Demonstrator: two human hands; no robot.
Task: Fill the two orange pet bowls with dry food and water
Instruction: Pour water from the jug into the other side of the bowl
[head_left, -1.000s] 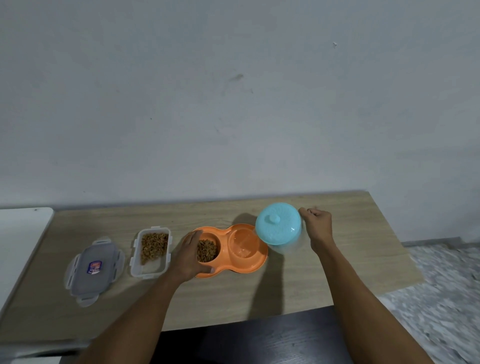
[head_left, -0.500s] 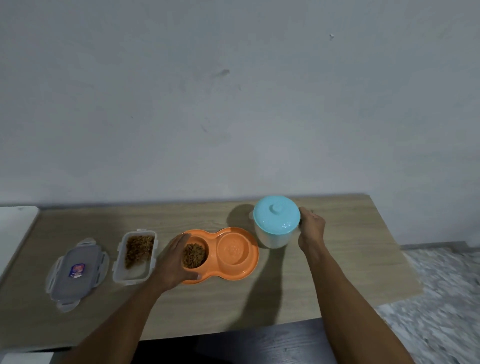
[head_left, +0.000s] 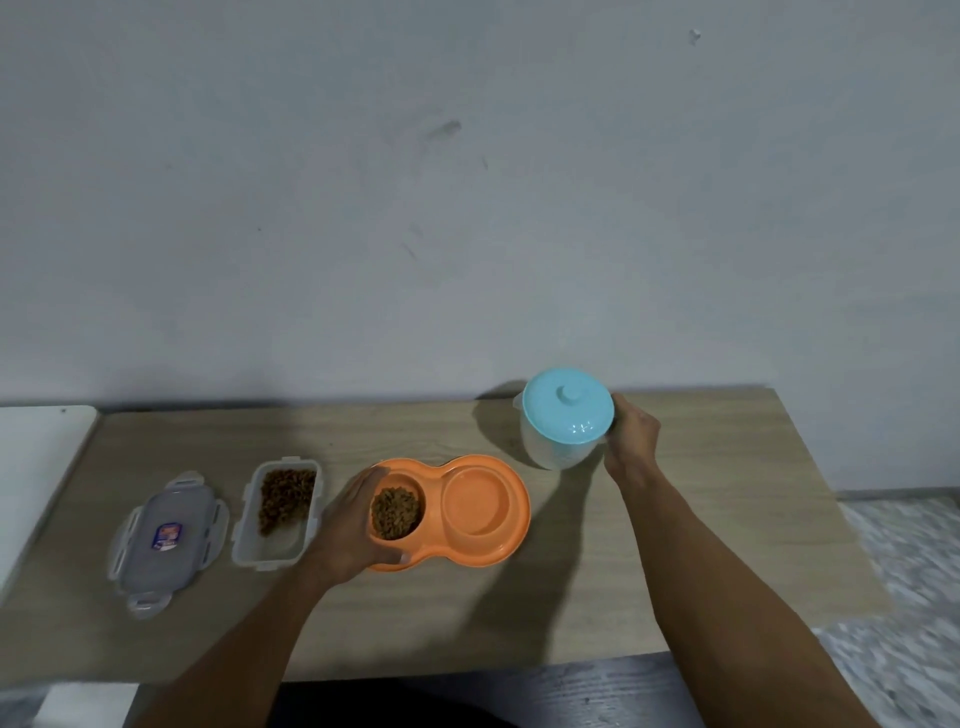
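The orange double pet bowl (head_left: 511, 525) lies flat on the wooden table (head_left: 701, 545). Its left well holds brown dry food (head_left: 396, 512); its right well (head_left: 475, 501) looks wet, though I cannot tell how much water is in it. My left hand (head_left: 350, 525) grips the bowl's left end. A clear water jug with a light blue lid (head_left: 567, 413) stands upright on the table behind and right of the bowl. My right hand (head_left: 631, 439) is closed on the jug's handle side.
An open clear food container (head_left: 278, 512) with some kibble sits left of the bowl, and its grey lid (head_left: 163, 540) lies further left. A white surface (head_left: 36, 457) adjoins the table's left end. The wall runs just behind; the floor shows at right.
The jug has gone from tilted over the right well to upright, further back and right on the table. My left hand has stayed on the bowl.
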